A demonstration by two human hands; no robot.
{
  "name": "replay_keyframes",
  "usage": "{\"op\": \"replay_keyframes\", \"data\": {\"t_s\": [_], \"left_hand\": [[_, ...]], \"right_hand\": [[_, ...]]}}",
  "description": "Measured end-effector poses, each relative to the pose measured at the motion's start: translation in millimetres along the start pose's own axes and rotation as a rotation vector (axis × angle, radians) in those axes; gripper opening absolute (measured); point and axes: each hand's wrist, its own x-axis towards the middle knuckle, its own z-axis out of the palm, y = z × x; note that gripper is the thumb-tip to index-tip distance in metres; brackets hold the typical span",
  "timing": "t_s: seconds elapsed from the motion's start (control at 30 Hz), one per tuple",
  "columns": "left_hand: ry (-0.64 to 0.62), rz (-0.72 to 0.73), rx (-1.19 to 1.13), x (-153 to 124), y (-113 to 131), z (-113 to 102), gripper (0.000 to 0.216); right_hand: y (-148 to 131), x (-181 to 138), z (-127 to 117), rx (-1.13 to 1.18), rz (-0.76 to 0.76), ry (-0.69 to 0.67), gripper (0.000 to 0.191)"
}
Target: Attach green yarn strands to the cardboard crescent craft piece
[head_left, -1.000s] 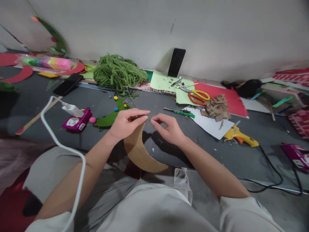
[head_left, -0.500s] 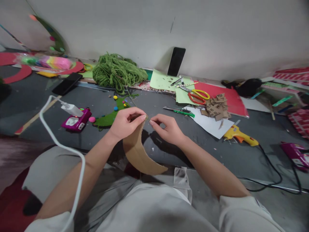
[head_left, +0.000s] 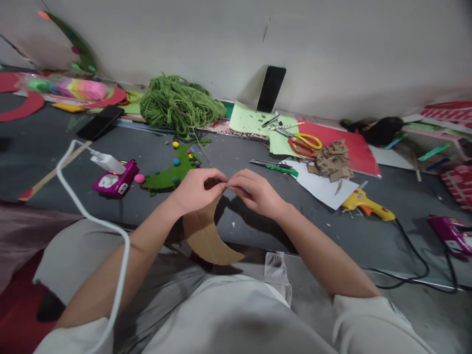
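A crescent cut from brown cardboard (head_left: pixel 204 231) hangs below my left hand (head_left: pixel 201 189), its lower point curving out over the table's front edge. My left thumb and fingers pinch its upper tip. My right hand (head_left: pixel 256 191) is closed, fingertips meeting those of my left hand at that tip; whatever lies between the right fingertips is hidden. Just behind my left hand lies a green yarn-covered crescent (head_left: pixel 167 177) dotted with small coloured pompoms. A thin green strand trails from the big heap of green yarn (head_left: pixel 180 105) toward my hands.
A box cutter (head_left: pixel 275 167), scissors (head_left: pixel 304 143), cardboard scraps (head_left: pixel 334 161) and a yellow glue gun (head_left: pixel 368 204) lie to the right. At left are a purple power socket (head_left: pixel 118 182) with a white cable and a black phone (head_left: pixel 101 122). Another phone (head_left: pixel 271 88) leans against the wall.
My right hand has moved left, closing the small gap to my left fingertips. The cardboard crescent's lower end has swung slightly left. The view has shifted a little.
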Motion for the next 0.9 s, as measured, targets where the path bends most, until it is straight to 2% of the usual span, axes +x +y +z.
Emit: {"op": "replay_keyframes", "data": {"t_s": [0.17, 0.33, 0.5, 0.57, 0.73, 0.9], "left_hand": [[-0.1, -0.069, -0.261, 1, 4, 3, 0.019], [-0.122, -0.106, -0.498, -1, 7, 7, 0.045], [-0.171, -0.08, -0.454, -4, 9, 10, 0.048], [-0.186, -0.057, -0.419, -5, 10, 10, 0.049], [-0.13, -0.105, -0.303, -8, 11, 15, 0.056], [-0.092, -0.077, -0.287, -9, 11, 17, 0.046]], "right_hand": [[0, 3, -8, 0.244, 0.059, 0.03, 0.016], [-1, 5, -11, 0.55, 0.323, -0.01, 0.02], [1, 6, -7, 0.88, 0.721, -0.044, 0.029], [2, 6, -4, 0.988, 0.825, -0.04, 0.03], [7, 5, 1, 1.13, 0.93, -0.039, 0.027], [8, 5, -1, 1.189, 0.989, -0.061, 0.029]]}}
